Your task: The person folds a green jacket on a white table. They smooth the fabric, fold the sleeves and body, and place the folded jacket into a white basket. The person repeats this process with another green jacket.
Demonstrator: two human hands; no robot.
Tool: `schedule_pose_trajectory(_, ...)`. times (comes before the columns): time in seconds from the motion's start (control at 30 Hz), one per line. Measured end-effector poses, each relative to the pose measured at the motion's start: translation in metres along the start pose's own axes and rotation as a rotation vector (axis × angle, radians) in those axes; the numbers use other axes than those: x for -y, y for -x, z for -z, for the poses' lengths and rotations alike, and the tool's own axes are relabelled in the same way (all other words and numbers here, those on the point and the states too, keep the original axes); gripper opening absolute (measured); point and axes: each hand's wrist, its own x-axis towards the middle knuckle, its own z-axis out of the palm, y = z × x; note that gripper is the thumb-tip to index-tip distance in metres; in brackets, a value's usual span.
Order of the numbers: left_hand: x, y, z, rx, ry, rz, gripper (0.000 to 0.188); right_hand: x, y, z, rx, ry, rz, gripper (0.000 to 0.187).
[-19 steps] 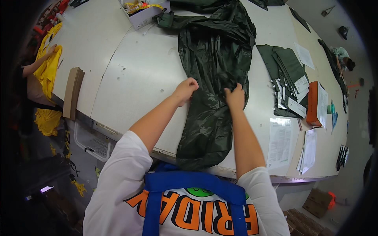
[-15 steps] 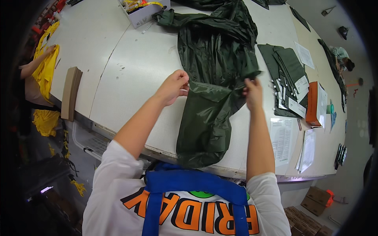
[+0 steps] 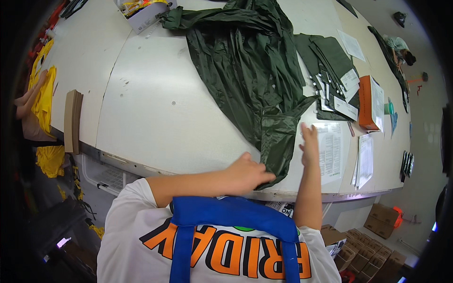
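Observation:
A dark green garment of thin, shiny fabric lies crumpled down the white table, its narrow end reaching the near edge. At that end my left hand touches the fabric from the left, its fingertips over the edge; they are smeared by motion, so their grip is unclear. My right hand is raised just right of the narrow end, fingers apart, holding nothing. Beneath and beside it lies a printed sheet.
Folded dark green pieces with white labels lie right, near an orange box and papers. A box of oddments stands far left. Left are a cardboard strip and another person's arm with yellow fabric.
Both hands have let go of the upper corners they held. My left hand has moved down and right to the garment's end, now narrower and further right; my right hand has come lower and opened.

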Motion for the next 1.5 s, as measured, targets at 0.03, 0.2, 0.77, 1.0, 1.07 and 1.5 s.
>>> schedule_pose_trajectory(0.03, -0.011, -0.002, 0.003, 0.039, -0.036, -0.1, 0.042, -0.011, 0.0, -0.007, -0.009, 0.096, 0.015, 0.068)
schedule_pose_trajectory(0.2, 0.015, -0.016, -0.009, -0.463, 0.721, -0.174, 0.026, -0.037, -0.021, -0.001, 0.567, -0.684, -0.082, 0.045)
schedule_pose_trajectory(0.77, 0.118, 0.037, 0.007, -1.088, 0.136, 0.426, 0.015, -0.074, 0.047, -0.021, 0.198, 0.193, 0.329, 0.056)
schedule_pose_trajectory(1.0, 0.123, 0.126, -0.068, -0.967, 1.107, 0.941, 0.05, -0.099, 0.052, -0.004, 0.57, -0.74, -0.444, 0.042)
schedule_pose_trajectory(1.07, 0.071, 0.12, -0.097, -0.814, 1.386, 0.933, 0.064, -0.103, 0.08, 0.003, 0.665, -0.537, -0.382, 0.042)
schedule_pose_trajectory(1.5, 0.016, 0.063, -0.1, -0.526, 1.721, 0.843, 0.035, -0.039, 0.104, 0.003, 1.031, -1.308, -0.5, 0.042)
